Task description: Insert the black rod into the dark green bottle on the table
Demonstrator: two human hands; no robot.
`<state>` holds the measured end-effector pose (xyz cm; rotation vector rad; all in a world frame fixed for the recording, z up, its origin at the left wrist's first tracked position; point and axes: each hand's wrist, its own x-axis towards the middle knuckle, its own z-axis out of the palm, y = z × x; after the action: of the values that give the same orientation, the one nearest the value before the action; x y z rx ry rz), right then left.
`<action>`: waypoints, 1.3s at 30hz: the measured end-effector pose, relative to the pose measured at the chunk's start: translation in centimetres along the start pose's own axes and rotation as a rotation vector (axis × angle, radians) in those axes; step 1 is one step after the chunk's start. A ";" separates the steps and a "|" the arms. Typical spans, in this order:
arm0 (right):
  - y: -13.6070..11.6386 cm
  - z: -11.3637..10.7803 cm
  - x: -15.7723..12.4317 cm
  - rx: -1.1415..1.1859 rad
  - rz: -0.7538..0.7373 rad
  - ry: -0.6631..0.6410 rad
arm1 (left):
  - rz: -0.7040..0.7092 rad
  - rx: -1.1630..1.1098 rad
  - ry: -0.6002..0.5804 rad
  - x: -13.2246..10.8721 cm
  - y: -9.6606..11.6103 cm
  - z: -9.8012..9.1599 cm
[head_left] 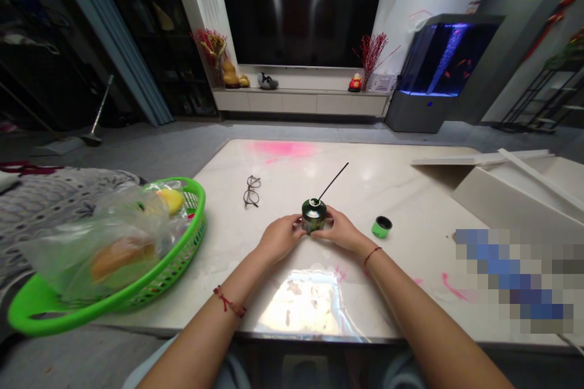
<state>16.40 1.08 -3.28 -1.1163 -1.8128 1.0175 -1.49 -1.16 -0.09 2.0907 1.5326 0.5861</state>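
Note:
Between my two hands stands a small dark green diffuser bottle with a pale ring around its neck. One thin black reed stick leans out of its mouth toward the upper right. My left hand grips the bottle's left side with thumb and fingers. On the opposite side, my right hand is closed on it the same way. To the right of my right hand, a green cap with a dark inside lies on its side. A pair of eyeglasses rests beyond my left hand.
A green plastic basket with bagged food stands at the table's left edge. White box pieces and a pixelated blue patch occupy the right. Pink marks stain the white tabletop. A TV and fish tank are beyond.

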 end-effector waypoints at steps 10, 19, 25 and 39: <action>1.7 0.0 3.1 -0.192 0.122 0.170 | 0.010 0.155 -0.050 -0.6 -0.2 -0.2; 2.8 -0.3 5.6 -0.250 0.178 0.241 | 0.040 0.150 -0.092 -0.6 -0.6 -0.5; 4.2 -0.2 7.3 -0.291 0.174 0.281 | 0.002 0.160 -0.093 -0.6 -0.5 -0.6; 6.0 -0.6 10.3 -0.252 0.175 0.306 | -0.007 0.162 -0.102 -0.5 -0.5 -0.6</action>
<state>15.47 12.61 -6.48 -1.5173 -1.6451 0.6788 -2.38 -1.43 0.00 2.1970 1.5744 0.3573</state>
